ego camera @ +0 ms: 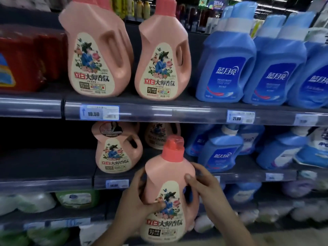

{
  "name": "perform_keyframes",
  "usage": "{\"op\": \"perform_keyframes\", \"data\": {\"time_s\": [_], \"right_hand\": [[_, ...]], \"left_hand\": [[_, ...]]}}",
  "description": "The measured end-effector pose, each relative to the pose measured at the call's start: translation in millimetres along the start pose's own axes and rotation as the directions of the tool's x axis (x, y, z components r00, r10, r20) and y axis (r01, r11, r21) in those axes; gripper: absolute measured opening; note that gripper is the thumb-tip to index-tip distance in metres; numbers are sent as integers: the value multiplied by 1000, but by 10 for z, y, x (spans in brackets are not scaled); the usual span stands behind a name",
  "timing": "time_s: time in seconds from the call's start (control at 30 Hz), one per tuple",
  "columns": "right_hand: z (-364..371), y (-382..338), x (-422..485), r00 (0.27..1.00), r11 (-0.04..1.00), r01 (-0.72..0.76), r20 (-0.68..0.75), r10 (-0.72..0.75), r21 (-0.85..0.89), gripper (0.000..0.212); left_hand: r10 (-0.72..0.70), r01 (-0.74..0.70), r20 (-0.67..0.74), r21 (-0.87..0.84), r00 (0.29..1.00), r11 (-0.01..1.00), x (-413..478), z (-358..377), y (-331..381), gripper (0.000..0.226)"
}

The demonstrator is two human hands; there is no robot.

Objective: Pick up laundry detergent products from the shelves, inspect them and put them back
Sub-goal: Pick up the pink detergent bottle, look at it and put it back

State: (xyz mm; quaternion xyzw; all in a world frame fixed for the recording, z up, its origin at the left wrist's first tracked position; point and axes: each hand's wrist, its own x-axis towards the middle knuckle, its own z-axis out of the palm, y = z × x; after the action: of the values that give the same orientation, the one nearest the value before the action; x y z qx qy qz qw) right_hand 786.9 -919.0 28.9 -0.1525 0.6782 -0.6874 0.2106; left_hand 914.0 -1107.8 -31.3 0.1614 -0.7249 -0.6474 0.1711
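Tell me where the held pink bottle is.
Pink bottle: lower centre of head view, held between left hand and right hand, before the shelf edge.

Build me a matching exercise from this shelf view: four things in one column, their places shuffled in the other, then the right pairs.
Things
1. held pink bottle
2. blue bottles
3. red packs
4. 10.50 price tag

Places
A. on the front rail of the upper shelf
B. gripped between the left hand and the right hand
C. upper shelf, right side
D. upper shelf, far left

Pairs: 1-B, 2-C, 3-D, 4-A
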Motion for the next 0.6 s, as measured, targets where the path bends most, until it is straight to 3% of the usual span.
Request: {"op": "perform_keyframes", "data": {"time_s": [0.4,0.6], "right_hand": [[-84,-32,1234,958,960,279,54,-281,33,31],[-101,98,1619,941,943,333,69,-332,5,44]], "left_hand": [[174,-156,-180,112,968,981,1114,194,-9,108],[187,-166,-204,118,961,979,1520,241,-134,88]]}}
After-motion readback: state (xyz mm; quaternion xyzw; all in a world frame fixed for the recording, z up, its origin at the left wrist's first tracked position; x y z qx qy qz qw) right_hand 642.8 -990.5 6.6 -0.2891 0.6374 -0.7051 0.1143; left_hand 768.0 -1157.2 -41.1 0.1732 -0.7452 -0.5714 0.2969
